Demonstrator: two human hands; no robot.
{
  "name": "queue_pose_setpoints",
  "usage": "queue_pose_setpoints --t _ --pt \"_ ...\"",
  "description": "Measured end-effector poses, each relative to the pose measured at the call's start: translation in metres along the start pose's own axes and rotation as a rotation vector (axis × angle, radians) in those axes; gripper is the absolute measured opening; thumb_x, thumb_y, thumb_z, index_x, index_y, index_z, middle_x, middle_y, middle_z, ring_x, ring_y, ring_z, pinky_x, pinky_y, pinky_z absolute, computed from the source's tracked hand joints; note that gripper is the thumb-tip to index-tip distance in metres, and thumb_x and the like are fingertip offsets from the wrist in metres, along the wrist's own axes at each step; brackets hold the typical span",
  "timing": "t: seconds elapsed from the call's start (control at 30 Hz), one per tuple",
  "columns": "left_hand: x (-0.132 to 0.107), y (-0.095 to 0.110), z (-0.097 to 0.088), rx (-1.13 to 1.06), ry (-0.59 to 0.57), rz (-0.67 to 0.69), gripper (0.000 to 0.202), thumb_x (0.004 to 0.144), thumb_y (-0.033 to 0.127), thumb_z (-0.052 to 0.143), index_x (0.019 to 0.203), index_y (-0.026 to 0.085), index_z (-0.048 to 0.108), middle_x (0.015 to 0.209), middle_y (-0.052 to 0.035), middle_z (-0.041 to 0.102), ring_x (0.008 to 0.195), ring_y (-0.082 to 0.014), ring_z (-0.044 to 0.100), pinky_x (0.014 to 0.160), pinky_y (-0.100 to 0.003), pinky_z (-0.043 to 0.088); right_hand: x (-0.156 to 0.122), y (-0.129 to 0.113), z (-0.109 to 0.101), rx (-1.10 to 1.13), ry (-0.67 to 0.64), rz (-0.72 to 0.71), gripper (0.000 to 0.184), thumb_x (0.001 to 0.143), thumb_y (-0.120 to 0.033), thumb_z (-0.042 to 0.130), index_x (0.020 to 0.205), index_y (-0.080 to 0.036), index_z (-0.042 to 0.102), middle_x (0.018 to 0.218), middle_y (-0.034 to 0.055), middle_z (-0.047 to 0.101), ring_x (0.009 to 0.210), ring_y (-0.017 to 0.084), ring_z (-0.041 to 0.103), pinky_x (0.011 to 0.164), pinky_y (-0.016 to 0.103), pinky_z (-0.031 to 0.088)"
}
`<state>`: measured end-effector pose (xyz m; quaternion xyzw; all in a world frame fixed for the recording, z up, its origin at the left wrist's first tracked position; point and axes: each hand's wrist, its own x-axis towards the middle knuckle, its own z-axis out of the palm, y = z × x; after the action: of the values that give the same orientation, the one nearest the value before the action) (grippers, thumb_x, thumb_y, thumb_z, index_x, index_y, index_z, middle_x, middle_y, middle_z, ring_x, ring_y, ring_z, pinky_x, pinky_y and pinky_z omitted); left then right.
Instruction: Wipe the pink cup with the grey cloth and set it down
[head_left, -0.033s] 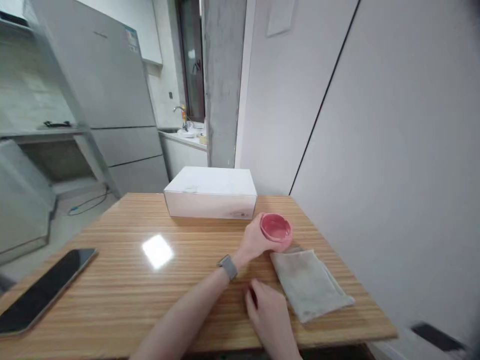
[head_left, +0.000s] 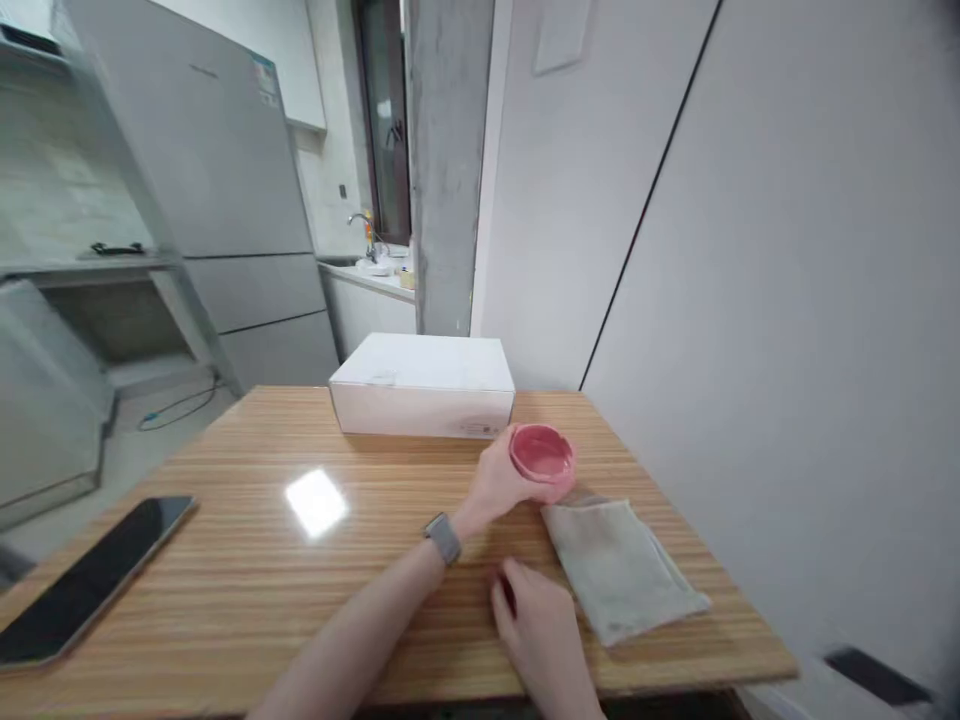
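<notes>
So the left hand [head_left: 498,480], the one with the watch [head_left: 442,538] on its wrist, has its fingers wrapped round the side of a pink bowl [head_left: 543,456], just past the far end of a folded cloth [head_left: 622,572] on the counter [head_left: 240,470]. White box [head_left: 424,385] sits right behind. Right hand [head_left: 538,625] is loosely curled beside the cloth, can't tell if anything's in it. Phone [head_left: 94,580] lies well off to the left.
</notes>
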<state>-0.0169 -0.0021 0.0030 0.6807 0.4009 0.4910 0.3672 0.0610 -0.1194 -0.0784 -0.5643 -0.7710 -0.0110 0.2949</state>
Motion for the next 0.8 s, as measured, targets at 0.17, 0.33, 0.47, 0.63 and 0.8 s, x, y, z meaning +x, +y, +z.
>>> queue_pose_setpoints --t 0.17,0.33,0.47,0.63,0.8 --pt "-0.026 -0.007 -0.098 0.081 0.161 -0.078 0.069 0.055 0.036 0.08 0.117 0.023 0.053 0.11 -0.0021 0.066 0.099 -0.0197 0.062 0.086 -0.03 0.047 0.0 -0.003 -0.004 -0.003 0.013 -0.004 0.03 0.095 -0.025 0.032 0.069 -0.022 0.046 0.062 -0.0019 0.057 0.057 0.015 0.058 0.056 0.027 0.029" --pt "-0.054 -0.044 -0.201 0.434 0.514 -0.341 0.08 0.05 0.049 0.079 0.12 0.022 0.052 0.104 -0.0067 0.068 0.093 -0.0257 0.064 0.077 -0.033 0.049 0.002 -0.007 -0.005 -0.048 0.01 0.005 0.032 0.096 -0.026 0.031 0.069 -0.023 0.047 0.062 -0.0018 0.059 0.057 0.016 0.059 0.056 0.026 0.03" --pt "-0.066 -0.075 -0.249 0.581 0.641 -0.395 0.082 0.051 0.055 0.076 0.121 0.02 0.051 0.109 -0.0097 0.066 0.096 -0.0275 0.063 0.076 -0.033 0.048 0.003 -0.008 -0.005 -0.079 0.008 -0.025 0.032 0.096 -0.026 0.03 0.07 -0.023 0.048 0.063 -0.0014 0.059 0.057 0.016 0.059 0.055 0.026 0.031" --pt "-0.071 -0.09 -0.263 0.593 0.638 -0.407 0.08 0.052 0.057 0.074 0.119 0.021 0.052 0.106 -0.0084 0.067 0.094 -0.0271 0.064 0.075 -0.033 0.048 -0.001 -0.006 -0.006 -0.031 0.009 -0.042 0.03 0.096 -0.026 0.032 0.072 -0.022 0.05 0.066 -0.0003 0.059 0.06 0.015 0.059 0.057 0.026 0.035" --pt "-0.071 -0.097 -0.264 0.616 0.641 -0.38 0.076 0.053 0.049 0.076 0.119 0.021 0.051 0.108 -0.008 0.066 0.095 -0.0266 0.063 0.078 -0.033 0.048 -0.016 0.005 -0.021 -0.08 0.183 -0.091 0.025 0.096 -0.028 0.036 0.079 -0.02 0.054 0.073 0.0034 0.057 0.068 0.017 0.057 0.065 0.029 0.04"
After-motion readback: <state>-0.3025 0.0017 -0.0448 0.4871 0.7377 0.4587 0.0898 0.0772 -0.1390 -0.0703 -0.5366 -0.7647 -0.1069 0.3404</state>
